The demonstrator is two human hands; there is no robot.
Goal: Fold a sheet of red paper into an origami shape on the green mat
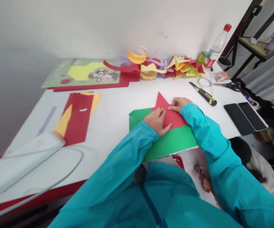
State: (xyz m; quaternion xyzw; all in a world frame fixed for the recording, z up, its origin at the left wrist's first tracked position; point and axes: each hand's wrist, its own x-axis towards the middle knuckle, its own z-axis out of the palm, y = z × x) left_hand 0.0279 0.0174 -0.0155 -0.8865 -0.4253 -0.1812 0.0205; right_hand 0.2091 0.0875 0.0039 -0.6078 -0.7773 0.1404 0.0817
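A sheet of red paper (pixel 174 118), part of it folded up into a point, lies on a green sheet or board (pixel 172 141) at the table's near edge. My left hand (pixel 157 121) rests on the red paper with its thumb spread away from the fingers, pressing it down. On the right, my right hand (pixel 179 104) has its fingers curled and its thumb at the fold, pinching the red paper. The fingertips of both hands are close together near the fold. Part of the red paper is hidden under my hands.
Paper decorations (pixel 184 68) line the wall behind. To the right are a bottle (pixel 215 50), a utility knife (pixel 203 94), tape (pixel 204 82), scissors (pixel 232 85) and a folding phone (pixel 245 117). Red paper pieces (pixel 77 122) and a white device (pixel 25 161) with a cable are left.
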